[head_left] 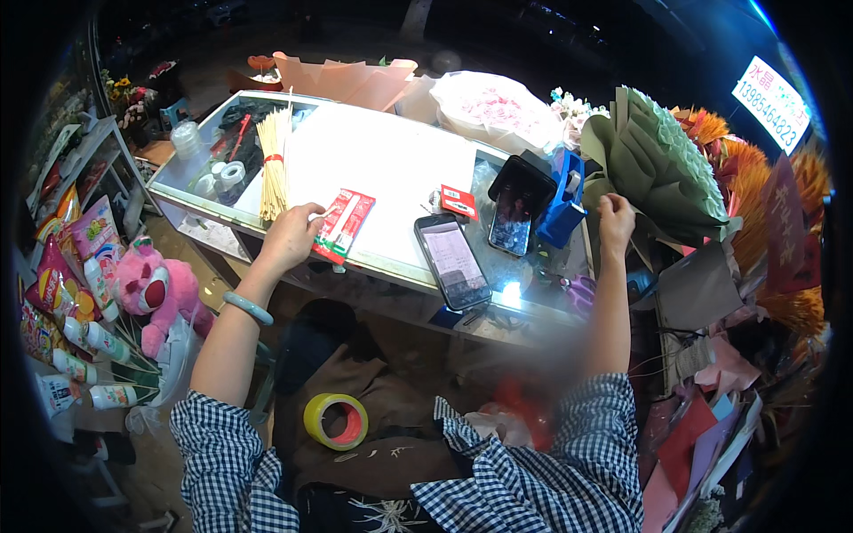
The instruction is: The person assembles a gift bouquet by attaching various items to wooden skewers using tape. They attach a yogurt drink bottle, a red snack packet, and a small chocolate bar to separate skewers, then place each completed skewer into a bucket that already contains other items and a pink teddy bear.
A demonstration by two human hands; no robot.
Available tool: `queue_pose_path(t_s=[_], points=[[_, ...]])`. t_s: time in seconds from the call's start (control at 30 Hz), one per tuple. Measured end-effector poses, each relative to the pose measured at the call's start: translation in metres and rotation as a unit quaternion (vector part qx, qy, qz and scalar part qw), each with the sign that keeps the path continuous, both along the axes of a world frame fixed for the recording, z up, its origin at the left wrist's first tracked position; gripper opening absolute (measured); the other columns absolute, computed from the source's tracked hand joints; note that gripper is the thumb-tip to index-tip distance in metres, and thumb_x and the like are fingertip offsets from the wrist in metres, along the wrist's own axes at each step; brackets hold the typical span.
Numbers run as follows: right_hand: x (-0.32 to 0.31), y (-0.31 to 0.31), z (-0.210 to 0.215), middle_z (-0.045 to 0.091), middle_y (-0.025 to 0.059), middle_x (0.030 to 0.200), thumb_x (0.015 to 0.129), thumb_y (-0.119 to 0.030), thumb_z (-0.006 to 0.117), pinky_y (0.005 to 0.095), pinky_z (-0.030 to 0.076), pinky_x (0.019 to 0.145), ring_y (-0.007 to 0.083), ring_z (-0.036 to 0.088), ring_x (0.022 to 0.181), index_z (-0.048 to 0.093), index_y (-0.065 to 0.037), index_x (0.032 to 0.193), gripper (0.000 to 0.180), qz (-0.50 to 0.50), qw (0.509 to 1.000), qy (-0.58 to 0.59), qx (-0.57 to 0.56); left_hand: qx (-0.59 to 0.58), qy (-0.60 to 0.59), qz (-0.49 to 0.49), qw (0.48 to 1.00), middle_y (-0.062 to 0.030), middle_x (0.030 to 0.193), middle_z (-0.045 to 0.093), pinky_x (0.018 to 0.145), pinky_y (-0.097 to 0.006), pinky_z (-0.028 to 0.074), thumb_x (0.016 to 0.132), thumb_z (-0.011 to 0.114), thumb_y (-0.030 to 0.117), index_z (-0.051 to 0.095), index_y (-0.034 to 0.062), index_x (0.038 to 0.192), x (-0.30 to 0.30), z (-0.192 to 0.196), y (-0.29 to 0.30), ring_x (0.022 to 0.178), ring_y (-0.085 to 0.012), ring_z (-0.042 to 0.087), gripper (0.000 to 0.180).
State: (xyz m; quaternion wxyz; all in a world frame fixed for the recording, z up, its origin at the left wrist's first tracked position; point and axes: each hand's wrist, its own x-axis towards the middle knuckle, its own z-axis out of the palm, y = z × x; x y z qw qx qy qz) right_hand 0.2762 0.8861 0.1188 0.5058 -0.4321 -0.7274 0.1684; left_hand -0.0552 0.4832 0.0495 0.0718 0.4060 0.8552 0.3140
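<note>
My left hand (291, 238) is at the left edge of a flat red packet (348, 222) on the counter, its thumb and fingers pinched together against that edge. Just right of the blue tape dispenser (562, 200), my right hand (616, 220) is raised with curled fingers; anything between them is too small to make out. A bundle of thin pale sticks (273, 169), bound with a red band, lies beyond my left hand. Between my hands are a phone with a lit screen (451, 258), a second phone propped up (514, 218) and a small red-and-white card (459, 202).
A white sheet (373, 151) covers much of the glass-topped counter. Wrapped bouquets (498, 102) line its far side, with a green-wrapped one (653, 169) at right. Yellow tape (336, 421) rests on my lap. A pink plush toy (160, 293) and snack bags stand left.
</note>
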Motion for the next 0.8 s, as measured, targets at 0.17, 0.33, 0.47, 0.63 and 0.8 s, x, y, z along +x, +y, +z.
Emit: queue_pose_path(t_s=[0.17, 0.33, 0.47, 0.63, 0.8], points=[[-0.007, 0.046, -0.021, 0.060, 0.0031, 0.074, 0.086, -0.022, 0.063, 0.0227, 0.040, 0.053, 0.0086, 0.049, 0.055, 0.056, 0.001, 0.112, 0.036, 0.116, 0.949, 0.054, -0.288, -0.004, 0.163, 0.065, 0.985, -0.0212, 0.085, 0.065, 0.075, -0.040, 0.050, 0.090, 0.052, 0.015, 0.061, 0.0024, 0.109, 0.021, 0.013, -0.004, 0.081, -0.0355, 0.063, 0.025], [-0.016, 0.059, -0.022, 0.065, 0.0195, 0.099, 0.091, -0.014, 0.055, 0.0304, 0.052, 0.069, 0.0243, 0.068, 0.079, 0.037, 0.007, 0.128, 0.046, 0.232, 0.868, 0.209, -0.387, 0.038, 0.111, 0.002, 0.993, -0.0211, 0.090, 0.064, 0.077, -0.039, 0.050, 0.090, 0.052, 0.011, 0.063, -0.0015, 0.102, 0.036, 0.019, -0.007, 0.085, -0.0364, 0.062, 0.021], [-0.029, 0.054, -0.013, 0.062, 0.0267, 0.104, 0.094, -0.009, 0.049, 0.0325, 0.055, 0.069, 0.0300, 0.068, 0.084, 0.034, 0.009, 0.127, 0.040, 0.244, 0.855, 0.237, -0.392, 0.185, 0.085, -0.068, 0.977, -0.0191, 0.082, 0.061, 0.072, -0.041, 0.049, 0.086, 0.054, 0.005, 0.063, -0.0004, 0.100, 0.054, 0.012, -0.005, 0.080, -0.0373, 0.061, 0.018], [-0.033, 0.023, -0.001, 0.062, 0.0152, 0.082, 0.088, -0.001, 0.056, 0.0284, 0.054, 0.052, 0.0234, 0.065, 0.065, 0.048, 0.003, 0.110, 0.024, 0.204, 0.875, 0.353, -0.262, 0.192, 0.086, -0.079, 0.974, -0.0165, 0.086, 0.061, 0.069, -0.040, 0.049, 0.085, 0.056, 0.004, 0.063, 0.0017, 0.105, 0.082, 0.015, -0.013, 0.078, -0.0347, 0.061, 0.021], [-0.009, -0.036, -0.026, 0.061, 0.0107, 0.077, 0.086, -0.004, 0.060, 0.0259, 0.050, 0.047, 0.0174, 0.061, 0.057, 0.051, 0.002, 0.108, 0.024, 0.217, 0.876, 0.366, -0.228, 0.197, 0.077, -0.080, 0.974, -0.0119, 0.083, 0.059, 0.065, -0.037, 0.049, 0.085, 0.055, 0.002, 0.062, 0.0109, 0.114, 0.107, 0.024, -0.013, 0.074, -0.0311, 0.061, 0.031]])
